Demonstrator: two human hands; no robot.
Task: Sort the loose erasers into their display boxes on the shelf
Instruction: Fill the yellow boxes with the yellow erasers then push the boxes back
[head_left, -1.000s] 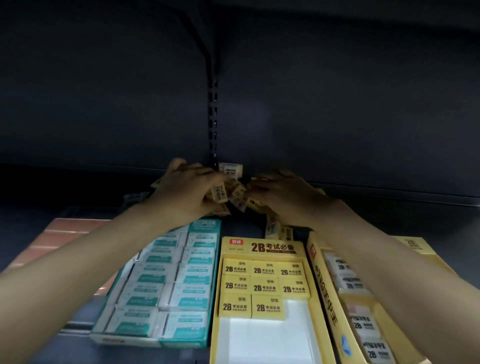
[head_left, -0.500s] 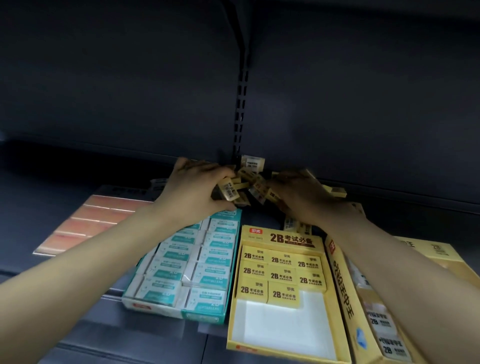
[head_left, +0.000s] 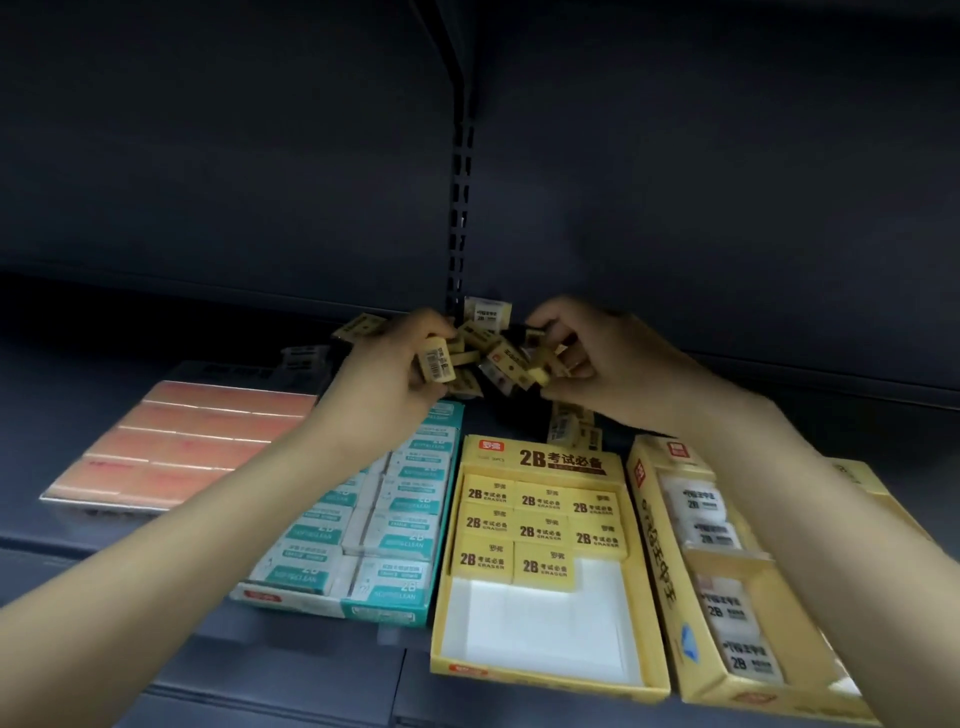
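A heap of loose yellow erasers (head_left: 493, 358) lies at the back of the shelf, against the dark rear wall. My left hand (head_left: 384, 374) reaches into the heap's left side and pinches one yellow eraser (head_left: 438, 360), its barcode facing me. My right hand (head_left: 597, 364) is on the heap's right side, fingers curled round small yellow erasers. In front stands a yellow 2B display box (head_left: 543, 670), its back half filled with yellow erasers and its front half bare white.
A teal box (head_left: 384, 616) of white-and-teal erasers stands left of the yellow box. A flat orange pack (head_left: 176, 447) lies at far left. Another yellow box (head_left: 649, 519) with white erasers sits at right. A slotted upright (head_left: 460, 171) runs up the rear wall.
The view has shifted, so the boxes sit further right and lower in frame. Both hands stay in the heap; my left hand now holds an eraser turned barcode-up.
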